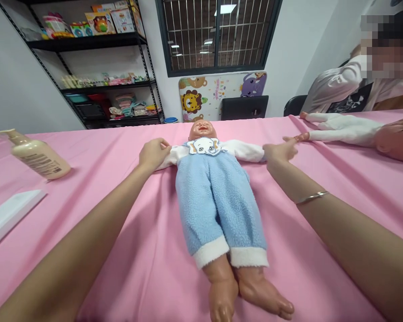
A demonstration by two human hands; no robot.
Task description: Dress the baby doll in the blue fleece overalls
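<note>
Touching a baby doll's cuffs [255, 152], left hand [153, 154], right hand [280, 151].

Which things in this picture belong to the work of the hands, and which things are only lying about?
In use: left hand holding the baby doll's arm; right hand at its other sleeve.
Lying about: pump bottle, white flat package, second doll's arm, shelf toys.

I'm getting a bright, evenly lit feed, with ceiling-light reflections [208, 41] in the window glass and only soft shadows on the pink cloth [114, 250]. Wide-angle distortion bows the black shelving [87, 42] near the frame edge, and the pump bottle [42, 158] looks slightly soft.
</note>
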